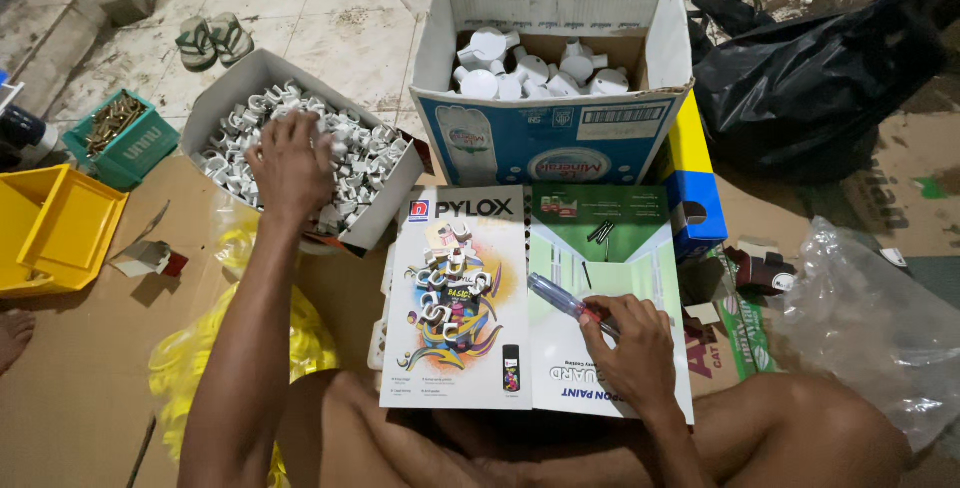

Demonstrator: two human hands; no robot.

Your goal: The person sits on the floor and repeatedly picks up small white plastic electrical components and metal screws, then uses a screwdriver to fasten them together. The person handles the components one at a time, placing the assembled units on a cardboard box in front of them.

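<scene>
The open catalogue (500, 298) was glossy printed paper. The clips (340, 148) in the matt cardboard tray (235, 78) looked like smooth white plastic. The screwdriver (565, 303) had a clear plastic handle. The black bag (810, 78) was shiny, crinkled plastic film; the floor sheet (70, 388) was dull brown cardboard.

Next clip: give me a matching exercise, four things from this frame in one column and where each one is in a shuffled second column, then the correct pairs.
Things:
1. left hand
2. screwdriver
3. green crate
4. black plastic bag

Places:
A. far right, on the floor beside the tall carton
B. in the right hand, over the open catalogue
C. far left, above the yellow bin
D. in the box of white clips

Pairs: 1-D, 2-B, 3-C, 4-A
</scene>
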